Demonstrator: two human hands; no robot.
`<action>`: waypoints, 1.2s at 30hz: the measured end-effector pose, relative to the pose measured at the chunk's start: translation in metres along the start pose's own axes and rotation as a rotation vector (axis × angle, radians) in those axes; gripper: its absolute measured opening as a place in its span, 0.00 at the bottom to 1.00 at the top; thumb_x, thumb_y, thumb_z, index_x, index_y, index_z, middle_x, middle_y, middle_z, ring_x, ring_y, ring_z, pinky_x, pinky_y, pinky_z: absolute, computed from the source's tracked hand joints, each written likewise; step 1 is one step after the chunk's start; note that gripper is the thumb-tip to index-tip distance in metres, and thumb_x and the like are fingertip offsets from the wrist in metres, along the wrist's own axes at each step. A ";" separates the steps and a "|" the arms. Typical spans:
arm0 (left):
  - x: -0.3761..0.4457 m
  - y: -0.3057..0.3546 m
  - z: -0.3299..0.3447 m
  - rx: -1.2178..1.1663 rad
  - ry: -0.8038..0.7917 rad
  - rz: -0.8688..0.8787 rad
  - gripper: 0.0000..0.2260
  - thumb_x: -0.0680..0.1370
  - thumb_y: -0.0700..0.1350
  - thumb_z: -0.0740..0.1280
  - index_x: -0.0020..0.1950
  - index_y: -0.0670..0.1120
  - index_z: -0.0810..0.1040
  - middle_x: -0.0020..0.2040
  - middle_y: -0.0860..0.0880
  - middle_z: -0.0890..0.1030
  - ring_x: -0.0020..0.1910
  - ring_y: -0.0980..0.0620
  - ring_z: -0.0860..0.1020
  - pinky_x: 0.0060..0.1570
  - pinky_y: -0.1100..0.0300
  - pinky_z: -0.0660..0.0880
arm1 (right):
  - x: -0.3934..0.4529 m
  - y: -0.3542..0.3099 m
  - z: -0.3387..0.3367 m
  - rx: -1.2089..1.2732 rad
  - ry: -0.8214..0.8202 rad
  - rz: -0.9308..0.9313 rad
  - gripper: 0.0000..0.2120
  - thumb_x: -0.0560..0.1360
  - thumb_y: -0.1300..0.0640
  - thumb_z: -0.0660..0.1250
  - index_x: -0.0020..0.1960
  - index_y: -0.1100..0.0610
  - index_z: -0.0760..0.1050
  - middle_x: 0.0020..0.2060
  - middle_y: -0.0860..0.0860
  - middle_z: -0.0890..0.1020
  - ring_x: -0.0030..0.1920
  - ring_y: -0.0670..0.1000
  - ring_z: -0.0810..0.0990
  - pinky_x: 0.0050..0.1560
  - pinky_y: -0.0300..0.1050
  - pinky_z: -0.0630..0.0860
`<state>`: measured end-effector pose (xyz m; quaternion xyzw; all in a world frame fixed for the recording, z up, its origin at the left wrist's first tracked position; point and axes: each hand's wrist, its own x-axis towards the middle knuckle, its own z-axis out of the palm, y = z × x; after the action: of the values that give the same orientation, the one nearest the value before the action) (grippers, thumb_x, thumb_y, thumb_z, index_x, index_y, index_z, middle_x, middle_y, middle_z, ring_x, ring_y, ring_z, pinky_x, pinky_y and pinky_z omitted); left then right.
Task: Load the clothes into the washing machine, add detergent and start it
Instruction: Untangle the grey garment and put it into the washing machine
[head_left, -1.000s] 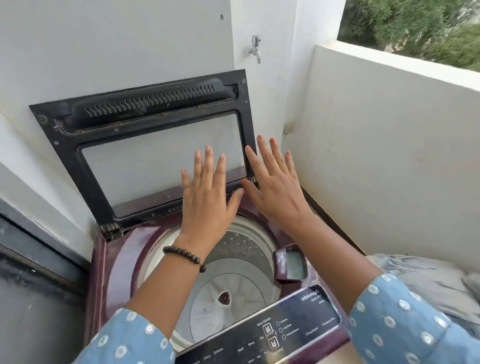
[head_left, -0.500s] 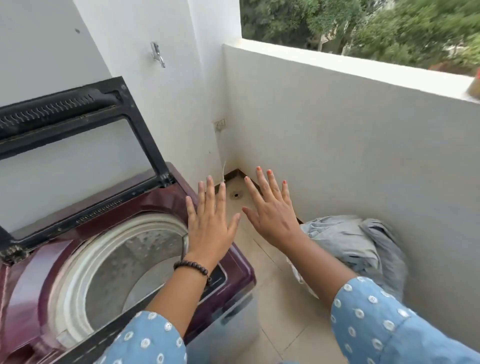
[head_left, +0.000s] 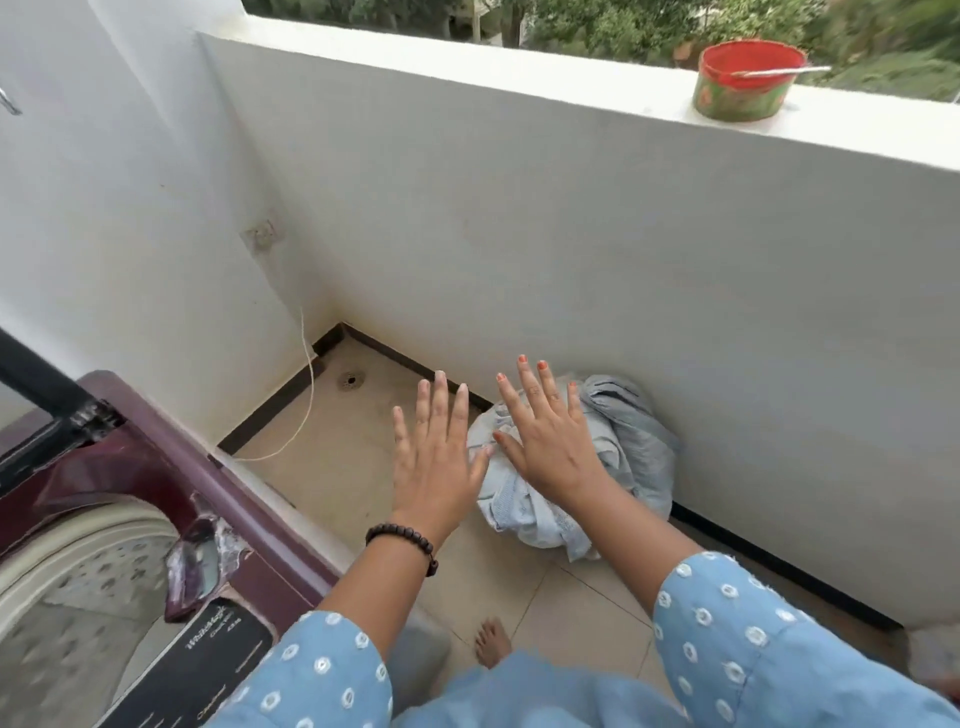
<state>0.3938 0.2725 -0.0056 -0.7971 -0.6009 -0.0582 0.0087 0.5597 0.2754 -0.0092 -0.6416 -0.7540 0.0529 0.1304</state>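
White walls (head_left: 519, 249) are standing around a small balcony with a pale tiled floor (head_left: 343, 467). Green trees (head_left: 623, 21) are showing past the far wall. On top of that wall, far to the right, a red and green tub (head_left: 745, 80) is sitting with a thin stick lying across its top.

From the head view, a person is holding both arms out over the floor. Blue sleeves (head_left: 727, 623) with white dots are covering the arms. The left hand (head_left: 436, 457) is held flat with its fingers straight and a little apart, and it is holding nothing. A dark bead bracelet (head_left: 402, 540) is sitting on that wrist. The right hand (head_left: 550, 436) is also flat and spread, with orange nails, and it is holding nothing. It is in front of the clothes, and I cannot tell if it is touching them.

The clothes (head_left: 634, 441) are lying in a light blue heap on the floor, right beside the foot of the right wall. The washing machine (head_left: 171, 467) is standing at the near left, dark purple, with its lid up and its drum (head_left: 78, 597) showing. A thin white cord (head_left: 306, 395) is hanging down in the far corner, near a round floor drain (head_left: 350, 380). One bare foot (head_left: 492, 642) is standing on the tiles near the bottom.
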 end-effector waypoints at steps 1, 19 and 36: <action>0.010 0.004 0.008 0.014 -0.008 0.022 0.34 0.81 0.61 0.55 0.81 0.45 0.53 0.82 0.41 0.51 0.81 0.43 0.49 0.75 0.39 0.49 | 0.002 0.009 0.004 -0.007 -0.010 0.022 0.31 0.81 0.43 0.57 0.79 0.51 0.51 0.80 0.54 0.48 0.79 0.57 0.44 0.75 0.63 0.45; 0.140 0.027 0.087 0.022 -0.402 0.250 0.34 0.84 0.61 0.50 0.81 0.47 0.38 0.81 0.44 0.35 0.80 0.45 0.35 0.78 0.40 0.38 | 0.056 0.113 0.070 -0.112 -0.285 0.287 0.32 0.77 0.44 0.64 0.77 0.54 0.60 0.77 0.58 0.59 0.77 0.61 0.58 0.71 0.67 0.61; 0.204 0.095 0.170 -0.099 -0.489 0.224 0.36 0.80 0.58 0.64 0.81 0.44 0.54 0.82 0.41 0.50 0.80 0.43 0.44 0.77 0.38 0.47 | 0.119 0.224 0.127 -0.109 -0.603 0.299 0.34 0.80 0.59 0.59 0.80 0.53 0.44 0.79 0.57 0.44 0.79 0.59 0.43 0.76 0.61 0.46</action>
<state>0.5544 0.4558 -0.1481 -0.8485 -0.4895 0.1080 -0.1695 0.7233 0.4414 -0.1712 -0.7065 -0.6580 0.2184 -0.1423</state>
